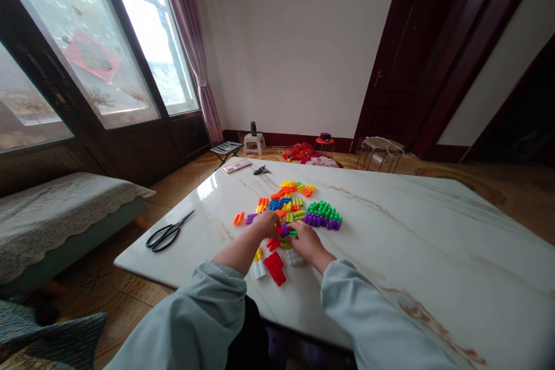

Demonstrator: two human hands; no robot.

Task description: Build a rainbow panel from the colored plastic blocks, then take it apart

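Observation:
A scatter of small plastic building pieces (286, 203) in orange, yellow, blue, green and purple lies on the white marble table (411, 225). A joined block of green and purple pieces (323, 215) sits just right of the scatter. My left hand (266, 223) and my right hand (304, 241) meet over the near pieces, fingers curled around small red, purple and green pieces (284, 231). A red block (274, 267) and white pieces (295, 258) lie between my forearms. Both sleeves are pale grey-blue.
Black scissors (168, 233) lie near the table's left edge. A pink flat case (236, 166) and a small dark tool (261, 170) rest at the far edge. A covered bed (56, 214) stands at left, and stools (254, 142) along the far wall.

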